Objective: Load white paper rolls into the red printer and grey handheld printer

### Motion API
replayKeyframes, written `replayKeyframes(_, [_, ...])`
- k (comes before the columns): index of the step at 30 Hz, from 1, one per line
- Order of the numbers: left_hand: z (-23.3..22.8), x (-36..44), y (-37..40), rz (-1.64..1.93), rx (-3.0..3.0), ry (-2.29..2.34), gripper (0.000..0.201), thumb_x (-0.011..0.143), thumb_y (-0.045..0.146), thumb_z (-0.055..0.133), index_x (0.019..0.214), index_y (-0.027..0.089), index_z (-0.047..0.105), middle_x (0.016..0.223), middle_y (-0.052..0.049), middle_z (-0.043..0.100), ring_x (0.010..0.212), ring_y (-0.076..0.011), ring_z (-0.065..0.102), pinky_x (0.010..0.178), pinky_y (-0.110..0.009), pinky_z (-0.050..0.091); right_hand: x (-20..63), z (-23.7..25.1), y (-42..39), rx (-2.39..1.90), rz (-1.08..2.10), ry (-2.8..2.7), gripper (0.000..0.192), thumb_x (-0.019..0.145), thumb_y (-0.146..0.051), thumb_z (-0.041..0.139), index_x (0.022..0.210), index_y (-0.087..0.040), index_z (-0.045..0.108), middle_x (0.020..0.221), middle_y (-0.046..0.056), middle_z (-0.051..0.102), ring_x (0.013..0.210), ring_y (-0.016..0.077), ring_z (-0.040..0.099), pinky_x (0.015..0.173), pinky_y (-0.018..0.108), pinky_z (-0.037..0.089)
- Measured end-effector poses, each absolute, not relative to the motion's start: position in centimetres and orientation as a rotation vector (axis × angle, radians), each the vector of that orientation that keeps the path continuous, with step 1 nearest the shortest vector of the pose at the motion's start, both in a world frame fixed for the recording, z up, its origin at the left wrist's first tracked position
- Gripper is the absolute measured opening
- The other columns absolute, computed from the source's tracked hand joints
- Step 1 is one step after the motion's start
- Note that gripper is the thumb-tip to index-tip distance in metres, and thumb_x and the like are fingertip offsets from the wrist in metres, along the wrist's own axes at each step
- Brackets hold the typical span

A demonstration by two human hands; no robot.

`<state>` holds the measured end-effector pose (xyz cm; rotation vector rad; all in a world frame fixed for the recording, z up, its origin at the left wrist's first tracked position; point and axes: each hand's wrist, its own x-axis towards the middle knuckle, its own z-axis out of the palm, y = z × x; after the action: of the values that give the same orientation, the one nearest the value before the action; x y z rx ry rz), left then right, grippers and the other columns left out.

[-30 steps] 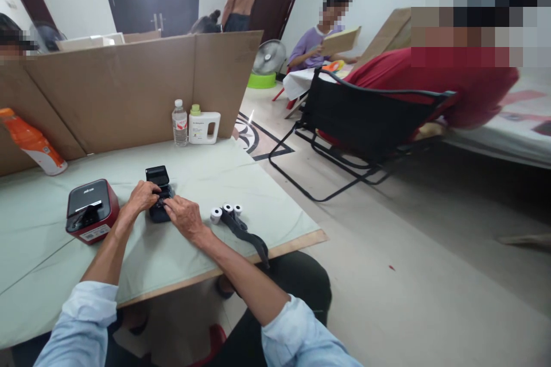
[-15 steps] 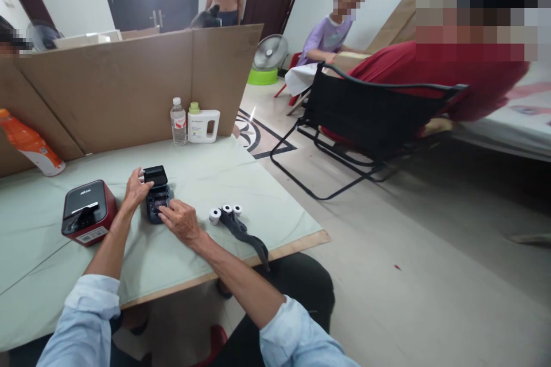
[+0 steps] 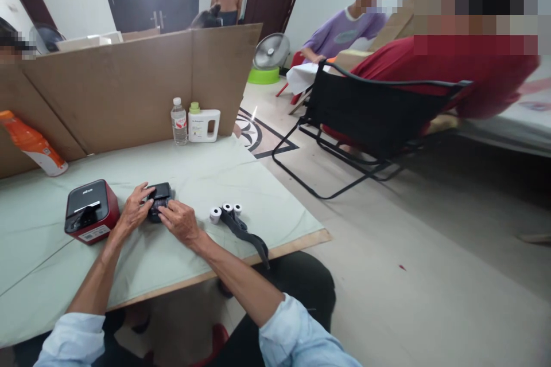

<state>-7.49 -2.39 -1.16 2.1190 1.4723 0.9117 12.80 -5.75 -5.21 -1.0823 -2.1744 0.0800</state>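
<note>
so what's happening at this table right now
A person seated at the table has both hands on a small black device: the left hand covers its left side and lid, the right hand presses its front. A red and black printer sits to the left, three white paper rolls and a dark strap to the right.

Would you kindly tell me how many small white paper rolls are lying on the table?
3, in a short row right of the right hand: paper roll, paper roll, paper roll, beside a black strap. Others may be hidden.
</note>
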Motion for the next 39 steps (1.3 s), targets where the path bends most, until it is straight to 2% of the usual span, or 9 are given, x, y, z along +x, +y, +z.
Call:
replayKeyframes(6, [-1.4, -8.3, -3.5, 0.819, 2.171, 1.477, 0.051, 0.098, 0.036, 0.053, 0.144, 0.021, 0.065, 0.163, -0.016, 0.047, 0.152, -0.0330, 0.045, 0.114, -0.053, 0.052, 13.1, -5.0, -5.9, -1.015, 0.169, -2.120, 0.020, 0.101, -0.031, 0.064, 0.113, -0.021, 0.077, 0.103, 0.011, 0.068, 0.098, 0.0245, 0.063, 0.088, 0.035, 0.052])
replayKeyframes(8, [-1.5, -8.6, -3.8, 0.790, 2.190, 1.471, 0.052, 0.098, 0.035, 0.052, 0.147, 0.021, 0.063, 0.165, -0.016, 0.046, 0.154, -0.0321, 0.043, 0.119, -0.054, 0.048, 13.3, -4.9, -5.8, -1.013, 0.194, -2.053, 0.033, 0.098, -0.039, 0.069, 0.124, -0.019, 0.074, 0.116, 0.015, 0.067, 0.110, 0.0286, 0.062, 0.098, 0.041, 0.052])
replayKeyframes(11, [-1.6, -9.0, -4.4, 0.757, 2.216, 1.458, 0.055, 0.097, 0.033, 0.054, 0.150, 0.022, 0.059, 0.166, -0.015, 0.044, 0.155, -0.0313, 0.042, 0.124, -0.053, 0.041, 13.8, -5.1, -5.3, -1.047, 0.270, -1.976, 0.066, 0.091, -0.046, 0.077, 0.148, -0.019, 0.060, 0.143, 0.020, 0.058, 0.132, 0.0347, 0.054, 0.112, 0.051, 0.047])
replayKeyframes(13, [-1.6, -9.2, -4.7, 0.726, 2.235, 1.443, 0.062, 0.094, 0.037, 0.060, 0.154, 0.023, 0.055, 0.168, -0.015, 0.042, 0.155, -0.0330, 0.041, 0.124, -0.053, 0.041, 14.2, -5.3, -4.9, -1.068, 0.336, -1.998, 0.083, 0.087, -0.051, 0.081, 0.156, -0.019, 0.050, 0.154, 0.022, 0.050, 0.141, 0.0373, 0.048, 0.116, 0.054, 0.045])
replayKeyframes(16, [-1.7, -9.5, -4.9, 0.683, 2.285, 1.448, 0.080, 0.085, 0.046, 0.076, 0.157, 0.023, 0.050, 0.167, -0.018, 0.041, 0.155, -0.0378, 0.040, 0.123, -0.057, 0.041, 14.6, -5.7, -4.3, -1.090, 0.417, -2.057, 0.095, 0.083, -0.057, 0.082, 0.161, -0.019, 0.043, 0.160, 0.023, 0.045, 0.147, 0.0384, 0.045, 0.117, 0.057, 0.045])
replayKeyframes(19, [-1.9, -9.5, -4.8, 0.677, 2.336, 1.465, 0.086, 0.078, 0.045, 0.083, 0.155, 0.021, 0.052, 0.165, -0.020, 0.044, 0.153, -0.0393, 0.043, 0.124, -0.058, 0.038, 14.7, -6.0, -4.2, -1.121, 0.457, -2.073, 0.099, 0.081, -0.057, 0.085, 0.161, -0.019, 0.042, 0.162, 0.023, 0.044, 0.149, 0.0387, 0.044, 0.118, 0.058, 0.043])
replayKeyframes(29, [-2.2, -8.6, -5.2, 0.686, 2.329, 1.518, 0.082, 0.076, 0.039, 0.085, 0.151, 0.026, 0.057, 0.163, -0.015, 0.047, 0.147, -0.0383, 0.051, 0.119, -0.053, 0.047, 14.7, -6.4, -4.4, -1.177, 0.522, -2.065, 0.097, 0.080, -0.053, 0.086, 0.161, -0.022, 0.043, 0.167, 0.022, 0.038, 0.152, 0.0378, 0.041, 0.119, 0.059, 0.041])
replayKeyframes(35, [-2.4, -8.5, -5.7, 0.675, 2.324, 1.559, 0.083, 0.080, 0.040, 0.080, 0.156, 0.021, 0.051, 0.162, -0.018, 0.048, 0.151, -0.0387, 0.046, 0.123, -0.054, 0.042, 14.4, -6.4, -4.8, -1.184, 0.512, -2.037, 0.100, 0.083, -0.055, 0.084, 0.163, -0.018, 0.038, 0.164, 0.024, 0.043, 0.149, 0.0385, 0.045, 0.120, 0.058, 0.040])
replayKeyframes(39, [-2.6, -8.3, -5.7, 0.705, 2.342, 1.531, 0.092, 0.080, 0.038, 0.079, 0.162, 0.019, 0.040, 0.163, -0.019, 0.048, 0.151, -0.0366, 0.047, 0.125, -0.053, 0.039, 14.4, -6.5, -4.8, -1.150, 0.522, -2.017, 0.107, 0.082, -0.055, 0.084, 0.166, -0.016, 0.030, 0.161, 0.025, 0.047, 0.148, 0.0376, 0.047, 0.119, 0.055, 0.041])
